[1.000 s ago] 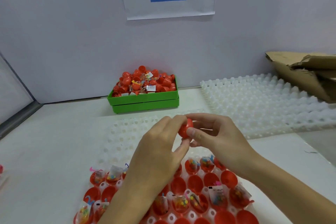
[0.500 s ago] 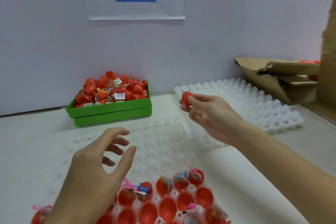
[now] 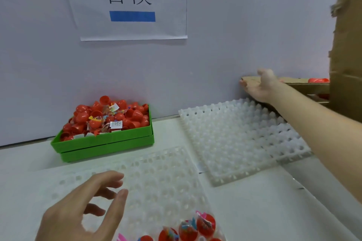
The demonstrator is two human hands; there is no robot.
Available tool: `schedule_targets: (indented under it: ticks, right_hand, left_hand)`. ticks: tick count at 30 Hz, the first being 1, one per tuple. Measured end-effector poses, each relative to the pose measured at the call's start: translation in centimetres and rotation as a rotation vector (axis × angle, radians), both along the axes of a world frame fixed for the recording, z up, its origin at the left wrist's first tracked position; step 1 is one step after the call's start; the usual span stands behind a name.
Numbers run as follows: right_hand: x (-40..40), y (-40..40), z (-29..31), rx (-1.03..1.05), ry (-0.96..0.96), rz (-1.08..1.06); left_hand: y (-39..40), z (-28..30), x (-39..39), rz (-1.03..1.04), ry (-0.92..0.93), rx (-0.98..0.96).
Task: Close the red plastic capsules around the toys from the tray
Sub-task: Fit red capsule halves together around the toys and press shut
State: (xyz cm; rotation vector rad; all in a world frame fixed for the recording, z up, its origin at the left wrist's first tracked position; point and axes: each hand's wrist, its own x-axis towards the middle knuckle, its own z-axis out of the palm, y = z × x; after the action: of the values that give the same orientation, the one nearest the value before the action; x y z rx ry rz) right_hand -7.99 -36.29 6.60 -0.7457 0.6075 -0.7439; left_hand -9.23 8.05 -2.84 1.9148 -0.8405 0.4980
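Right hand over cardboard box, left hand over tray; both empty.

Right hand [image 3: 261, 86] reaches to the cardboard box [image 3: 293, 81] at far right, fingers loosely spread, nothing visibly held. Left hand [image 3: 82, 211] hovers above the clear tray [image 3: 166, 178], fingers relaxed. Open red capsules with toys [image 3: 205, 225] sit in the tray's near cells; more fill the green bin [image 3: 105, 143] on the bench [image 3: 254, 211].

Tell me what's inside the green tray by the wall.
The green tray is heaped above its rim with red capsule halves, with small bagged toys mixed in. The pile and the tray's walls hide whatever lies deeper down.
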Motion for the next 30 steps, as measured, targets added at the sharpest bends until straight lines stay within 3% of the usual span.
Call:
schedule_targets:
  ticks: [3,6,10,14,25,30]
  right_hand:
    - [-0.2,3.0,-2.4,-0.256,0.25,0.081]
    - [-1.6,7.2,-5.0,-0.513,0.377,0.239]
    - [-4.3,12.6,-7.1,-0.963,0.469,0.473]
    - [-7.0,17.0,-7.9,-1.383,0.506,0.563]
    - [-12.2,20.6,-8.6,-1.643,0.382,0.583]
    - [-13.8,19.3,-7.1,-1.633,0.457,0.943]
  left_hand:
    - [-0.1,0.4,-0.2,0.025,-0.017,0.062]
    - [0.1,0.5,-0.4,0.053,-0.015,0.152]
    - [0.8,0.8,-0.4,0.039,0.117,0.315]
    - [1.7,1.4,-0.6,-0.008,0.2,0.403]
    - [2.6,0.8,-0.7,-0.054,0.248,0.447]
    - [2.4,0.4,-0.8,-0.049,0.237,0.494]
